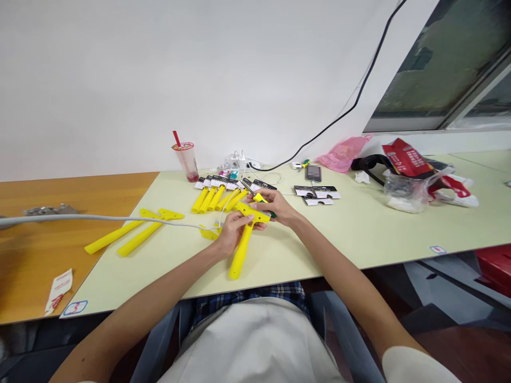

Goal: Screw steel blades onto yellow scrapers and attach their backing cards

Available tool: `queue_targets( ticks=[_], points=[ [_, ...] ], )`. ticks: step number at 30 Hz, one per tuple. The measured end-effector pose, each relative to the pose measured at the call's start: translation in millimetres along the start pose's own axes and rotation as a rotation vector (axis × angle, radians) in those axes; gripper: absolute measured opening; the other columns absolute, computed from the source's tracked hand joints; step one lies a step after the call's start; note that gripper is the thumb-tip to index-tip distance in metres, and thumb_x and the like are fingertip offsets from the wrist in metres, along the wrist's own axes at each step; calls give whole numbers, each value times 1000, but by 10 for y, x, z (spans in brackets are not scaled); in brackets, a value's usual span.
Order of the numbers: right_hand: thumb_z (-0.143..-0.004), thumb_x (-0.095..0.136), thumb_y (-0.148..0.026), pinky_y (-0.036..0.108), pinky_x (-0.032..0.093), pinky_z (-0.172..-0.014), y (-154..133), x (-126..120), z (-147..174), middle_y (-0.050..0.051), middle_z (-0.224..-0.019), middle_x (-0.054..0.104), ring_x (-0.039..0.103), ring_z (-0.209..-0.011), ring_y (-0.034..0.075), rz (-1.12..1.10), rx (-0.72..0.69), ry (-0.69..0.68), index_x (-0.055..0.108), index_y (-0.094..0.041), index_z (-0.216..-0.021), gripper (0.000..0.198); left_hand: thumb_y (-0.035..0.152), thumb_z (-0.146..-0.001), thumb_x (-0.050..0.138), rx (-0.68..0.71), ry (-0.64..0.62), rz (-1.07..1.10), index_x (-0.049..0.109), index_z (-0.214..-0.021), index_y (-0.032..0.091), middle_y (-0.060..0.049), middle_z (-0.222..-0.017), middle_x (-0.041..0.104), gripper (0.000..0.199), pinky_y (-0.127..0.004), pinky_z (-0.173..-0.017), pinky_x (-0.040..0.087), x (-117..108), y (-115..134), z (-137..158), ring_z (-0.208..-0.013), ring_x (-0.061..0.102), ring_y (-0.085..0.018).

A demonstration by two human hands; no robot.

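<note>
My left hand (230,234) is closed around a yellow plastic T-shaped scraper (241,252), just under its wide head. The scraper's handle slants down toward the table's front edge. In my right hand (280,206) is a screwdriver (260,198) with a yellow and green handle, its shaft pointing up and to the left. Fingers of my right hand also rest at the scraper's head. Beside my left hand lies a loose yellow head piece (209,233), partly hidden. Several yellow scrapers with black and white cards (211,198) lie in a row behind my hands.
Two more yellow scrapers (139,238) lie at the left. A grey cable (120,218) crosses there. Behind stand a drink cup (187,162) and a power strip (235,161). Loose cards (317,194), a small screen device (313,173) and plastic bags (407,191) lie right.
</note>
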State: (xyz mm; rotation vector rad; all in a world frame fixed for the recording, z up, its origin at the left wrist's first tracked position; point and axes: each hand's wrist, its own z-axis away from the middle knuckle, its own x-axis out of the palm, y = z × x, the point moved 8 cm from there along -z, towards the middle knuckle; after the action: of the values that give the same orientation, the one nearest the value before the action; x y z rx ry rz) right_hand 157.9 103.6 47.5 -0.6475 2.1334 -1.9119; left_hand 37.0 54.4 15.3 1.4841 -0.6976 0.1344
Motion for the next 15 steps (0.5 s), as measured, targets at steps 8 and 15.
queue_targets(
  ticks=[8, 15],
  points=[
    [-66, 100, -35, 20, 26, -29, 1, -12, -4, 2, -96, 82, 47, -44, 6, 14, -7, 10, 81, -18, -108, 49, 40, -68, 100, 10, 20, -10, 75, -83, 13, -15, -92, 83, 40, -50, -96, 68, 8, 64, -10, -98, 84, -37],
    [-65, 102, -36, 20, 25, -29, -6, 2, -5, -2, -78, 74, 44, -44, 6, -4, -17, 16, 82, -20, -103, 46, 37, -68, 100, -2, 21, -12, 72, -78, 14, -15, -91, 83, 38, -51, -97, 68, -2, 38, -8, -98, 84, -38]
  ],
)
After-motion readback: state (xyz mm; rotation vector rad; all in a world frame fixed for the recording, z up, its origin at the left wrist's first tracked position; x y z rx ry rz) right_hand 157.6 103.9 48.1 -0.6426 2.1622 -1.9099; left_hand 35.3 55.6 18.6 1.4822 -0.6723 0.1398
